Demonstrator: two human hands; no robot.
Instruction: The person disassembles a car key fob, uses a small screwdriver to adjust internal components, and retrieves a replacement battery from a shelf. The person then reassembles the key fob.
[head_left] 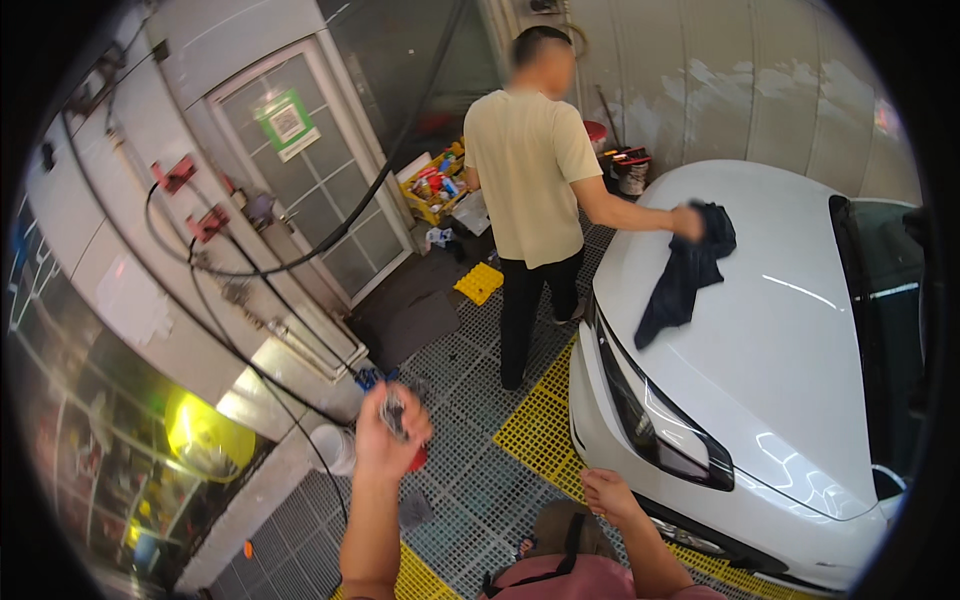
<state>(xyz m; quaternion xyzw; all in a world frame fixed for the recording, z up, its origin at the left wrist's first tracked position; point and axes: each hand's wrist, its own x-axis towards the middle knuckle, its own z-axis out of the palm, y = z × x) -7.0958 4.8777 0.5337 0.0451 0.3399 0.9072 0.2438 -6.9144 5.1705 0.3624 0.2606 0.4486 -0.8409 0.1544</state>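
Standing by the white car (770, 340), we keep our bare right hand (607, 492) loosely spread near its front bumper, while our left hand (388, 430) grips a small dark tool (393, 410) (blurred) firmly, raised clear of the paint.

The car (790, 370) fills the right side, its front corner just beside the person's right hand (607, 493). The left hand (385, 435) is raised to the left of that, closed around a small tool (394, 412). Ahead, a co-worker (530, 190) stands on the grating floor (470, 370) at the car's left edge — one hand pressing a cloth (690, 270) that lies on the hood. A glazed door (310, 170) is on the left wall, hoses (230, 270) hanging before it — a crate of bottles (440, 185) sits behind the co-worker.
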